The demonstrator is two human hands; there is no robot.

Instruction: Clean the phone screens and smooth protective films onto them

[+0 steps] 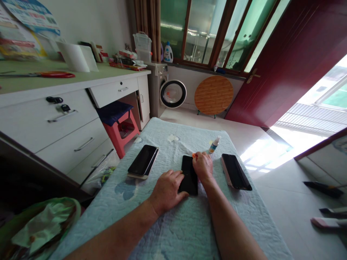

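Note:
A black smartphone (188, 178) lies screen up on the light-blue quilted cover (173, 231). My left hand (167, 188) holds it by its left edge, fingers along the side and thumb at the near end. Over the phone's far right edge, my right hand (203, 166) is closed on a small orange thing (193, 155), whose kind I cannot make out. Just beyond that hand stands a small white-topped bottle (214, 145). A black phone (143, 160) rests on a paler one at the left. At the right another dark phone (236, 172) lies on a pinkish stack.
White drawers (67, 126) and a pink stool (121, 130) border the left. Near the lower left stands a green bin (77, 213) with crumpled tissue. Behind are a washing machine with its round door (173, 94) ajar and a folded round table (214, 94).

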